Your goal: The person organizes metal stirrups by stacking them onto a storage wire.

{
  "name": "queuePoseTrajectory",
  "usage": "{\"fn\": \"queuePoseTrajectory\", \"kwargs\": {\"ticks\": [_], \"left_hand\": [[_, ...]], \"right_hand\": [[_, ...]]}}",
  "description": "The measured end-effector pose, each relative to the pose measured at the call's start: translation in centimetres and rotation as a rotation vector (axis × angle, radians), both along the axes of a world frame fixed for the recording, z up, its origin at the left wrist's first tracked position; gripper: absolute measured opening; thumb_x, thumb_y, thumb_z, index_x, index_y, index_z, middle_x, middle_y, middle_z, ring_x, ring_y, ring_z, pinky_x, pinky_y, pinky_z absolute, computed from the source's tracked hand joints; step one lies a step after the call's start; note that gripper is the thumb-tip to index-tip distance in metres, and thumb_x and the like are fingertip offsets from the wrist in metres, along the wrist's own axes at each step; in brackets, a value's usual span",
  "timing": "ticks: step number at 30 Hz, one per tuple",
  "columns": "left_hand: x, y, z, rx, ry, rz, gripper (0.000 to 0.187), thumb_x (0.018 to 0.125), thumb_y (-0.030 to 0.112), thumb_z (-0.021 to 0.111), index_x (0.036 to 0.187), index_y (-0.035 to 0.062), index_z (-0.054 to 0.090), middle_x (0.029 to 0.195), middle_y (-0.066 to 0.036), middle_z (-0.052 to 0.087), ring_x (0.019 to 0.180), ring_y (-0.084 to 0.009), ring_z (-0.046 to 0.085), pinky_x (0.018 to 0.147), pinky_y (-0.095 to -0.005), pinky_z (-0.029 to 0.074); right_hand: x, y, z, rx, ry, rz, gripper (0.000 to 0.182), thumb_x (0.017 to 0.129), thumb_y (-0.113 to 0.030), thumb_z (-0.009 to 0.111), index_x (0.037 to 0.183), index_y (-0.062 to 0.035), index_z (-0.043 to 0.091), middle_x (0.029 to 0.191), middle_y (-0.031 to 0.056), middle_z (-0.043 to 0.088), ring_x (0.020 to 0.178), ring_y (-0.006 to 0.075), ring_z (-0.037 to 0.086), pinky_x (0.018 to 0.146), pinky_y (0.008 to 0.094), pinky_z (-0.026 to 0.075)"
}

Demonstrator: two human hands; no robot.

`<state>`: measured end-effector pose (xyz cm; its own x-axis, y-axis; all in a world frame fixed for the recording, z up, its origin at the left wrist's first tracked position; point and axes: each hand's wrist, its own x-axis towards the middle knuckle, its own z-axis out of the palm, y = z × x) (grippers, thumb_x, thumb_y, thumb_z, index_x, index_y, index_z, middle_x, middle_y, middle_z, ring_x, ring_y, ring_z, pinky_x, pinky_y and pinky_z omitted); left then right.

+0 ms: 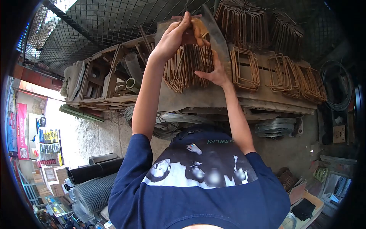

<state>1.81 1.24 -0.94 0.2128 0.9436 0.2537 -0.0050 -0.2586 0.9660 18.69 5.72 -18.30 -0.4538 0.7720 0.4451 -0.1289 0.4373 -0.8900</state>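
Observation:
My left hand (179,36) is raised at the top middle, its fingers curled near a yellowish-brown thing that I cannot make out. A murky translucent plastic sheet (218,36) hangs just to the right of it. Lower and to the right, my right hand (216,72) has its thumb stretched out to the left, apart from the fingers. Its fingertips reach up by the sheet's edge and are partly hidden. Below and between my hands hangs a bundle of rusty bent-steel rebar stirrups (187,70).
More rectangular stirrups (244,68) lie to the right on the wooden bench (267,103), with dark bundles (242,23) behind. Wire coils (276,126) lie beneath it. A wooden rack (101,76) stands left. Mesh rolls (97,192) are at lower left, and wire fencing (95,23) closes the back.

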Motion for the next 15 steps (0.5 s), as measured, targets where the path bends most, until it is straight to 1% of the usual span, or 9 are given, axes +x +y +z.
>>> {"fn": "queuePoseTrajectory", "kwargs": {"ticks": [3, 5, 6, 9, 11, 12, 14, 15], "left_hand": [[0.2, -0.1, 0.0, 0.002, 0.050, 0.019, 0.061, 0.099, 0.053, 0.028, 0.084, 0.0045, 0.061, 0.073, -0.008, 0.066, 0.079, -0.0204, 0.069, 0.080, -0.0321, 0.053], [0.5, -0.4, 0.1, -0.002, 0.026, 0.018, 0.060, 0.099, 0.053, 0.029, 0.085, 0.0047, 0.062, 0.074, -0.007, 0.067, 0.080, -0.0198, 0.069, 0.081, -0.0323, 0.053], [0.6, -0.5, 0.3, -0.001, 0.030, 0.011, 0.060, 0.099, 0.053, 0.029, 0.085, 0.0047, 0.062, 0.074, -0.007, 0.067, 0.080, -0.0198, 0.069, 0.081, -0.0323, 0.053], [0.6, -0.3, 0.5, -0.023, 0.017, 0.025, 0.061, 0.099, 0.053, 0.028, 0.082, 0.0049, 0.061, 0.075, -0.008, 0.067, 0.081, -0.0193, 0.069, 0.082, -0.0326, 0.053], [-0.3, 0.4, 0.3, 0.001, 0.062, -0.053, 0.063, 0.099, 0.054, 0.026, 0.080, 0.0046, 0.060, 0.074, -0.008, 0.066, 0.083, -0.0204, 0.069, 0.082, -0.0333, 0.053], [0.2, 0.0, 0.8, 0.003, 0.061, -0.052, 0.063, 0.099, 0.054, 0.025, 0.079, 0.0045, 0.059, 0.071, -0.008, 0.065, 0.081, -0.0219, 0.069, 0.082, -0.0341, 0.053], [0.5, -0.5, 1.1, -0.003, 0.063, -0.029, 0.064, 0.099, 0.054, 0.025, 0.079, 0.0043, 0.059, 0.070, -0.008, 0.065, 0.080, -0.0225, 0.069, 0.082, -0.0341, 0.053], [0.6, -0.6, 1.1, -0.003, 0.065, -0.003, 0.064, 0.099, 0.054, 0.025, 0.078, 0.0041, 0.059, 0.068, -0.008, 0.064, 0.079, -0.0231, 0.069, 0.081, -0.0342, 0.053]], "right_hand": [[0.1, -0.1, -0.3, 0.059, 0.023, -0.033, 0.101, 0.058, -0.036, 0.088, 0.135, 0.0006, 0.035, 0.121, 0.0139, 0.055, 0.113, 0.0231, 0.053, 0.098, 0.0350, 0.042], [0.2, 0.4, -0.2, 0.018, 0.016, 0.056, 0.103, 0.060, -0.035, 0.088, 0.138, 0.0010, 0.031, 0.123, 0.0141, 0.053, 0.114, 0.0227, 0.052, 0.099, 0.0349, 0.041], [0.1, 0.5, 0.0, 0.020, 0.019, 0.048, 0.103, 0.060, -0.035, 0.088, 0.138, 0.0010, 0.031, 0.123, 0.0141, 0.053, 0.114, 0.0227, 0.052, 0.099, 0.0349, 0.041], [-0.2, 0.7, 0.4, -0.022, 0.075, 0.102, 0.104, 0.061, -0.035, 0.087, 0.140, 0.0010, 0.029, 0.125, 0.0146, 0.051, 0.117, 0.0224, 0.050, 0.101, 0.0346, 0.039], [-0.4, 1.1, 0.6, 0.014, 0.041, 0.121, 0.108, 0.062, -0.037, 0.087, 0.142, 0.0000, 0.026, 0.132, 0.0165, 0.047, 0.124, 0.0237, 0.045, 0.105, 0.0356, 0.035], [-0.2, 1.5, 0.7, 0.010, 0.041, 0.119, 0.108, 0.062, -0.037, 0.087, 0.142, 0.0000, 0.026, 0.132, 0.0165, 0.047, 0.124, 0.0237, 0.045, 0.105, 0.0356, 0.035], [0.7, 2.1, 0.9, -0.026, -0.175, 0.211, 0.108, 0.067, -0.034, 0.084, 0.146, -0.0021, 0.019, 0.141, 0.0132, 0.038, 0.133, 0.0225, 0.034, 0.109, 0.0342, 0.029], [1.1, 1.8, 1.3, -0.028, -0.176, 0.205, 0.108, 0.067, -0.034, 0.084, 0.146, -0.0021, 0.019, 0.141, 0.0132, 0.038, 0.133, 0.0225, 0.034, 0.109, 0.0342, 0.029]]}}
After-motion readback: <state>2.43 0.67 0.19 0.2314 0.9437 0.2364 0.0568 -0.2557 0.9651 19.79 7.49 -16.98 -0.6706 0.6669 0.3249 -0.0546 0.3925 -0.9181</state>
